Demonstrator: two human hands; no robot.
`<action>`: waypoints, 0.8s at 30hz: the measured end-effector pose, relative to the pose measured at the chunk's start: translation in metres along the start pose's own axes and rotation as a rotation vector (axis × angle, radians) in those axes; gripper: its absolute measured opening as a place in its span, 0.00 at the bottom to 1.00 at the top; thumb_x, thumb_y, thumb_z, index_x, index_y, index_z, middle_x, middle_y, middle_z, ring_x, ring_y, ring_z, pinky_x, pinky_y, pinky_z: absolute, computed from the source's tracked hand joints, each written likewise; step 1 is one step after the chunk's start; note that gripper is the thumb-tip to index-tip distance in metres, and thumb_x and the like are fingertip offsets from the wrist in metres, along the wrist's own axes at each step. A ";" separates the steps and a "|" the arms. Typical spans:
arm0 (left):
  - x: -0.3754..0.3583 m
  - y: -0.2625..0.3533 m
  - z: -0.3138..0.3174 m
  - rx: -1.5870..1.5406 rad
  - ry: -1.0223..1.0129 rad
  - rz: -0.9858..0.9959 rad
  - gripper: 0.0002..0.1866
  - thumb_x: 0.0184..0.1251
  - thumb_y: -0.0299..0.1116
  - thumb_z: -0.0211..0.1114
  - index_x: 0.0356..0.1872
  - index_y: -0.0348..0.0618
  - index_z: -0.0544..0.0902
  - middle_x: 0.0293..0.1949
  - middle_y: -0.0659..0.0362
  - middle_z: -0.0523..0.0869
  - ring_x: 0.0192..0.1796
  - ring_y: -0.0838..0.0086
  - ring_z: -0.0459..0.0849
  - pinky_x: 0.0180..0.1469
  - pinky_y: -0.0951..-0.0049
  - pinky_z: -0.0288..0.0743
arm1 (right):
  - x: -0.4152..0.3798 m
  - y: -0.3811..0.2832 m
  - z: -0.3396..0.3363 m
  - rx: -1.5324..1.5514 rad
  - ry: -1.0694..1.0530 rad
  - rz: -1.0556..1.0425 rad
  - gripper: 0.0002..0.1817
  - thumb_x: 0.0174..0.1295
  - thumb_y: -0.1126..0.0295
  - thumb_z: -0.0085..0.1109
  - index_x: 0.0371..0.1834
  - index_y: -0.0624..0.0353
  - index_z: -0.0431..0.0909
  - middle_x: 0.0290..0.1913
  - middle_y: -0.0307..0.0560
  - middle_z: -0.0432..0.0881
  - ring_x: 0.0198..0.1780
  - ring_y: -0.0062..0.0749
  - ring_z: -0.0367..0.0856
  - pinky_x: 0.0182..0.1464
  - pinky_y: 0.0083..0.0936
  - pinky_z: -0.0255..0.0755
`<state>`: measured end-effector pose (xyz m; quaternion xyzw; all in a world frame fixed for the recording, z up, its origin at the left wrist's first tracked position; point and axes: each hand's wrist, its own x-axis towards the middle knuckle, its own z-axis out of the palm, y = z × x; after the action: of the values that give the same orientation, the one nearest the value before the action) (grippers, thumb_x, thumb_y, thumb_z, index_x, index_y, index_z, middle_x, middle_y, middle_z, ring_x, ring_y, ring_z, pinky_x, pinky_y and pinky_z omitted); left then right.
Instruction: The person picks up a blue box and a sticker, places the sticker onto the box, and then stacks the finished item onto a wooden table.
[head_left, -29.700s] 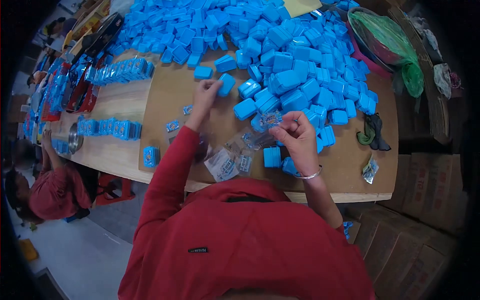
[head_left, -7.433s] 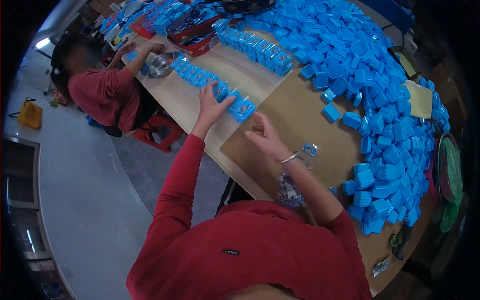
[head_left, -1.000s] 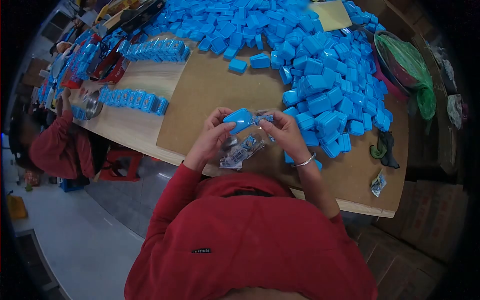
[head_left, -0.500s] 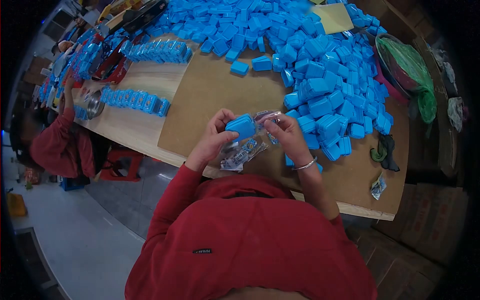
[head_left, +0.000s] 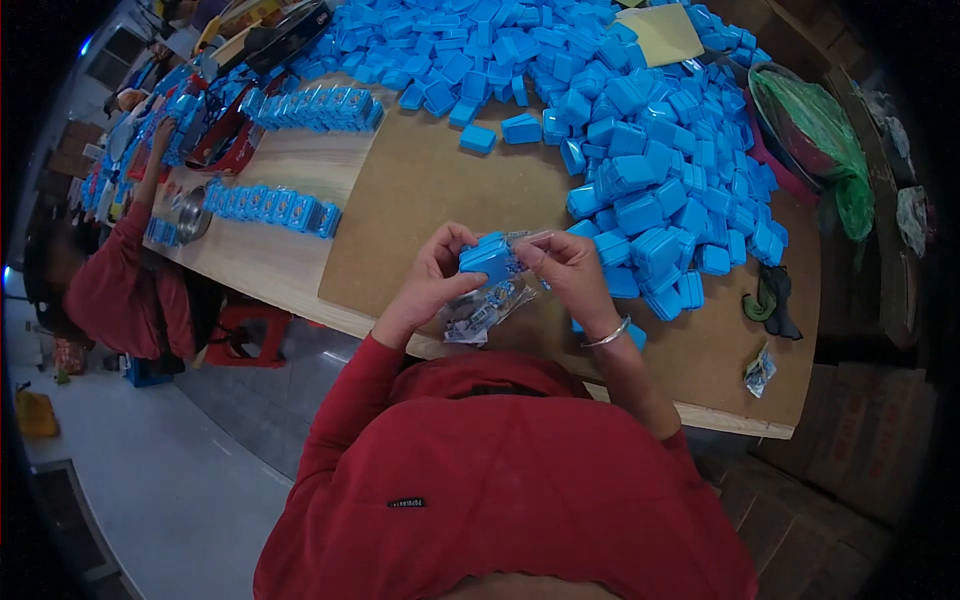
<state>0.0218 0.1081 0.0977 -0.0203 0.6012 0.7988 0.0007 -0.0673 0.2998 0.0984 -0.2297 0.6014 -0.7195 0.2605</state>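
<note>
My left hand (head_left: 436, 274) is closed around a small blue plastic box (head_left: 484, 256), thumb along its near side. My right hand (head_left: 570, 272) pinches a clear printed plastic bag (head_left: 528, 238) at the right end of the box, and the bag's film overlaps that end. Just below both hands, several more clear printed bags (head_left: 472, 326) lie at the table's front edge. A large heap of similar blue boxes (head_left: 640, 170) spreads right and beyond my hands; two single boxes, one of them a blue box (head_left: 478, 139), lie apart from it.
Bagged boxes stand in rows (head_left: 275, 207) on the pale tabletop to the left, by a metal bowl (head_left: 190, 215). Another person (head_left: 125, 285) reaches over the table there. A green plastic bag (head_left: 825, 130) hangs at the right; a dark cloth (head_left: 780, 305) lies below it.
The box has shifted slightly right, and its right end now meets the bag, which my right fingers hold up against it. The other person's arm has reached farther forward.
</note>
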 end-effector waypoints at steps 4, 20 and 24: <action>0.001 -0.006 -0.001 -0.066 0.004 0.012 0.22 0.51 0.22 0.69 0.46 0.43 0.69 0.45 0.59 0.78 0.48 0.77 0.76 0.52 0.76 0.71 | -0.001 -0.011 0.005 -0.193 0.092 -0.047 0.12 0.56 0.68 0.66 0.39 0.64 0.80 0.30 0.39 0.81 0.32 0.17 0.78 0.35 0.16 0.73; 0.004 -0.002 0.031 -0.149 0.100 -0.032 0.27 0.60 0.27 0.66 0.59 0.35 0.66 0.51 0.54 0.78 0.52 0.76 0.77 0.55 0.76 0.72 | -0.001 -0.009 0.034 -0.988 0.184 -0.585 0.58 0.34 0.62 0.75 0.70 0.59 0.48 0.51 0.49 0.69 0.54 0.42 0.70 0.68 0.56 0.42; -0.009 0.007 0.035 -0.105 0.109 -0.053 0.26 0.60 0.26 0.66 0.58 0.34 0.67 0.49 0.55 0.79 0.51 0.77 0.78 0.54 0.76 0.72 | -0.003 -0.011 0.028 -0.879 0.157 -0.592 0.57 0.35 0.61 0.73 0.70 0.55 0.47 0.48 0.47 0.72 0.54 0.43 0.70 0.66 0.60 0.44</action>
<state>0.0295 0.1403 0.1144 -0.0798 0.5569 0.8267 -0.0118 -0.0475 0.2822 0.1136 -0.4226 0.7733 -0.4573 -0.1200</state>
